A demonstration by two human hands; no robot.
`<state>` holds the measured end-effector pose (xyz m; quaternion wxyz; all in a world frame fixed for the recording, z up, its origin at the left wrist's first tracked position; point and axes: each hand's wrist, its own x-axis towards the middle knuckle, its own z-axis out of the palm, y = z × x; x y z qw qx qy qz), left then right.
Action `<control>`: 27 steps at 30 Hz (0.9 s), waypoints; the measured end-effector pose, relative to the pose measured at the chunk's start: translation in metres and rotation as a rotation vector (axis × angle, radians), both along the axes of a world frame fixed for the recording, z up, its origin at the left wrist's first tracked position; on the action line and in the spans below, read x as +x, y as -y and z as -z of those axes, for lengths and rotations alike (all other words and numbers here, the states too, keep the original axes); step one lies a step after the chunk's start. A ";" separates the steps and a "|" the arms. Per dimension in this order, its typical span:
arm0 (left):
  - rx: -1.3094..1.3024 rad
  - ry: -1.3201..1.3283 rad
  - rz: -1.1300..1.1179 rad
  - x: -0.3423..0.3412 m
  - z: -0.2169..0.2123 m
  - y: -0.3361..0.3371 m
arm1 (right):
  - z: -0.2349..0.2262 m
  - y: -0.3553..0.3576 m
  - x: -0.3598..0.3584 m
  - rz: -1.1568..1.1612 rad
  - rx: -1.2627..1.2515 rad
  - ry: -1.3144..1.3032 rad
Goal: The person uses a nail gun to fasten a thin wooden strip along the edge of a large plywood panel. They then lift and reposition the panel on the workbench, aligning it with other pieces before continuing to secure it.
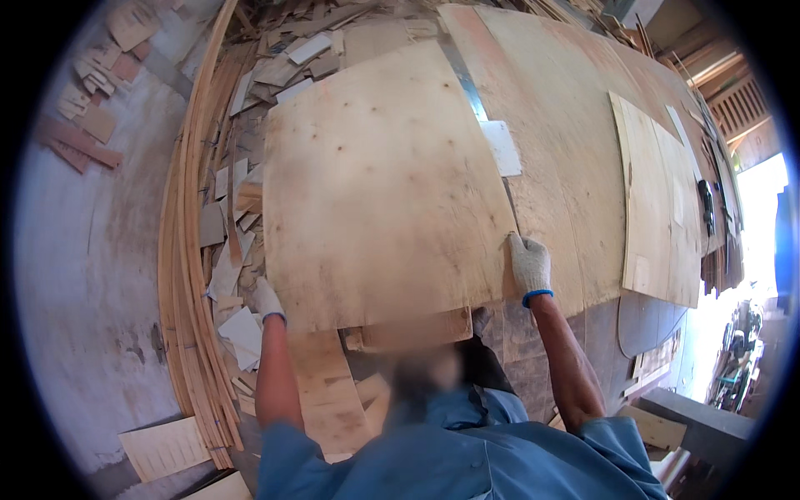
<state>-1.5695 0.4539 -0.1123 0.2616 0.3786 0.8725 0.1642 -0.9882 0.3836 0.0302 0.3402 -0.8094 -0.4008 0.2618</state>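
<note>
Big plywood sheets [554, 142] lie R. Smaller plywood panel [375, 183] is centre, in front of person [417, 462]. Gloved L hand [267, 300] & R hand [531, 264] grip its near side edges, L fingertips hidden. Step: prob. positioning panel; next move likely needs even two-handed support.

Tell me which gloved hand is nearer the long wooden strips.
Left. The left hand is just right of the long wooden strips; the right hand is farther right, across the plywood sheet.
</note>
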 end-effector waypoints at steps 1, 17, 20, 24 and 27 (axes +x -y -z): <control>0.117 0.155 -0.085 -0.006 0.004 0.022 | 0.004 0.009 0.005 -0.019 -0.004 -0.015; -0.133 0.640 -0.170 0.252 -0.003 0.292 | 0.014 0.165 0.144 -0.411 -0.104 -0.158; -0.147 0.649 0.047 0.318 -0.005 0.264 | 0.025 0.195 0.205 -0.345 -0.092 0.147; -0.142 0.684 0.331 0.404 -0.008 0.232 | 0.086 0.264 0.323 0.651 0.072 -0.903; -0.110 0.700 0.467 0.453 -0.011 0.225 | 0.096 0.295 0.392 0.848 0.342 -1.241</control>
